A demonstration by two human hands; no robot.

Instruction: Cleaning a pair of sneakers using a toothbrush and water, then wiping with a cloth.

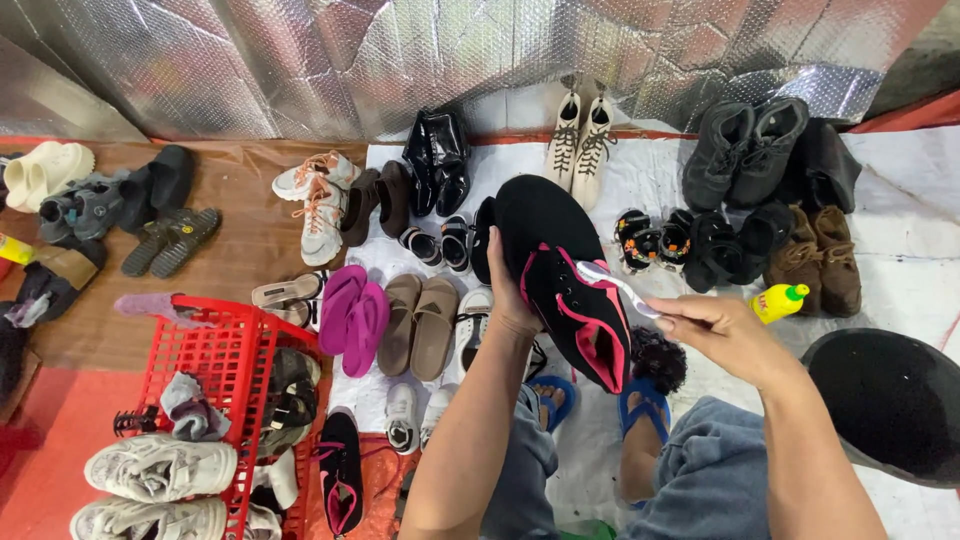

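My left hand (508, 290) grips a black shoe with pink trim (570, 290), held up toe away from me above my knees. My right hand (715, 330) holds a white toothbrush (615, 283) whose head touches the shoe's pink edge near the opening. The matching black and pink shoe (340, 470) lies on the floor at lower left. Below, my feet in blue flip-flops (640, 400) rest on a white sheet (900, 260).
Several pairs of shoes and sandals lie in rows on the sheet: pink flip-flops (352, 310), tan slides (420, 325), black boots (745, 150). A red basket (215, 360) with shoes stands at left. A yellow bottle (778, 302) lies right, beside a black round tub (890, 400). Silver foil wall behind.
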